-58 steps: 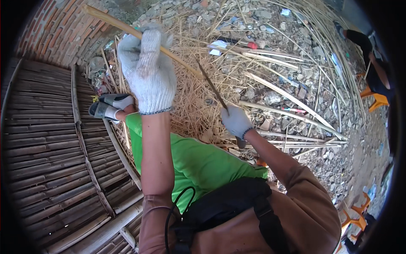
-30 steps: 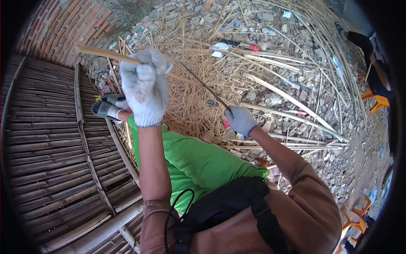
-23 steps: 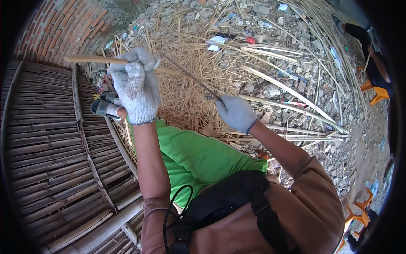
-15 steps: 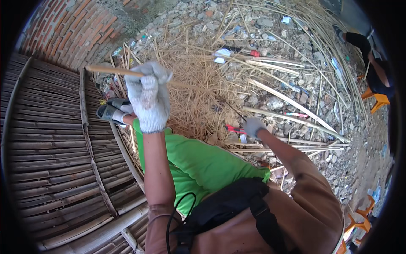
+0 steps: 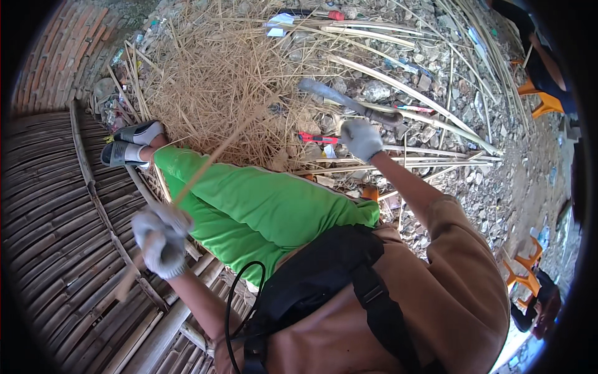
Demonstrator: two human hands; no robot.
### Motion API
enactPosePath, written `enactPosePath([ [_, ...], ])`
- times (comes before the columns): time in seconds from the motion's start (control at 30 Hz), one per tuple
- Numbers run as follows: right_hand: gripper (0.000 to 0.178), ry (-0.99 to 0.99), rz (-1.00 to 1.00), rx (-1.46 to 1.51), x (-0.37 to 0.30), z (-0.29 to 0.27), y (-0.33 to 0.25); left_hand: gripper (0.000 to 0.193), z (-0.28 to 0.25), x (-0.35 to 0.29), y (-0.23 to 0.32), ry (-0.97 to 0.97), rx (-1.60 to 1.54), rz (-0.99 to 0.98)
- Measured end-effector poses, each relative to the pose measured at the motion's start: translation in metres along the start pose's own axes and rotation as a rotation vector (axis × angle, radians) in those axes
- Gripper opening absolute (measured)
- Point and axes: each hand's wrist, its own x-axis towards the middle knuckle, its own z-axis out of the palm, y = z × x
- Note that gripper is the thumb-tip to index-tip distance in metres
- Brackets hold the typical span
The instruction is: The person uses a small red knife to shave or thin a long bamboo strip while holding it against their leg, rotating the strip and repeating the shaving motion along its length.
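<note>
My left hand (image 5: 161, 240), in a white knit glove, is closed around a thin tan bamboo strip (image 5: 215, 153). The strip slants from below the fist up across my green trousers toward the straw pile. Over the rubble, my gloved right hand (image 5: 361, 140) has its fingers curled, and whatever may be in them is hidden. Just beyond its knuckles is a big knife with a grey blade (image 5: 330, 95) and a dark handle (image 5: 385, 116). The handle shows outside the fist. A red-handled tool (image 5: 317, 138) lies left of the same hand, beside a scrap of white paper (image 5: 329, 151).
Dry straw and shavings (image 5: 218, 75) are heaped ahead of my legs. Long split bamboo pieces (image 5: 411, 90) lie across the stony rubble. A bamboo-slat panel (image 5: 50, 212) fills the left side, below a brick wall (image 5: 68, 56). Another person sits by an orange stool (image 5: 545, 103) at far right.
My left hand has come down and left with the bamboo strip, which now slants. The knife, earlier a thin dark line at my right hand, now shows its broad side beyond the knuckles.
</note>
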Motion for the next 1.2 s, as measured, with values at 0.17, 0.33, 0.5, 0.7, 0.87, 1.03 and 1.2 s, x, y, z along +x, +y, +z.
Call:
enactPosePath([
  [0.17,0.024,-0.042,-0.099,-0.047,0.019,0.089,-0.018,0.034,-0.028,-0.102,-0.020,0.143,-0.275,-0.307],
  [0.33,0.026,-0.099,-0.031,-0.279,0.054,0.130,-0.035,0.059,-0.005,-0.142,-0.022,0.145,0.128,-0.504],
  [0.5,0.026,-0.109,-0.113,-0.253,0.046,0.098,-0.042,0.071,-0.017,-0.173,-0.027,0.173,0.017,-0.704],
  [0.7,0.036,-0.191,0.060,-0.049,0.030,0.024,-0.062,0.068,-0.006,-0.182,-0.012,0.246,-0.163,-0.871],
  [0.87,0.034,-0.317,0.283,0.759,0.019,-0.034,-0.088,0.048,-0.021,-0.225,0.037,0.196,0.189,-0.938],
  [1.03,0.054,-0.477,-0.154,0.944,0.032,-0.076,-0.142,0.041,-0.013,-0.247,-0.020,0.266,0.378,-0.980],
  [1.2,0.060,-0.578,-0.261,0.981,0.050,-0.092,-0.192,0.031,0.011,-0.197,-0.086,0.392,0.256,-0.820],
])
